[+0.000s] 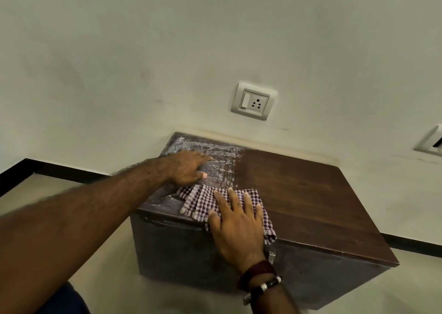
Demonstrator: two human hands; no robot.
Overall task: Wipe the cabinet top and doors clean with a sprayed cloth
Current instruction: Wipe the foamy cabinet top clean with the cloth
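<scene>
From my remote feed: a low dark wooden cabinet (311, 194) stands against a pale wall, below a switch-and-socket plate (254, 100). On the cabinet's top, near its front edge, lies a purple-and-white checked cloth (203, 200), partly bunched, one corner hanging over the edge. I see the right hand (236, 227) flat on the cloth, fingers straight and slightly spread, pressing it down; dark bracelets (259, 282) circle the wrist. The left hand (186, 167) rests just behind the cloth on the cabinet's left part, fingers extended and close together, palm down, holding nothing. That left part of the top shows whitish streaks (215, 155); the right part is plain brown. A second wall plate (430, 141) sits right of the cabinet.
</scene>
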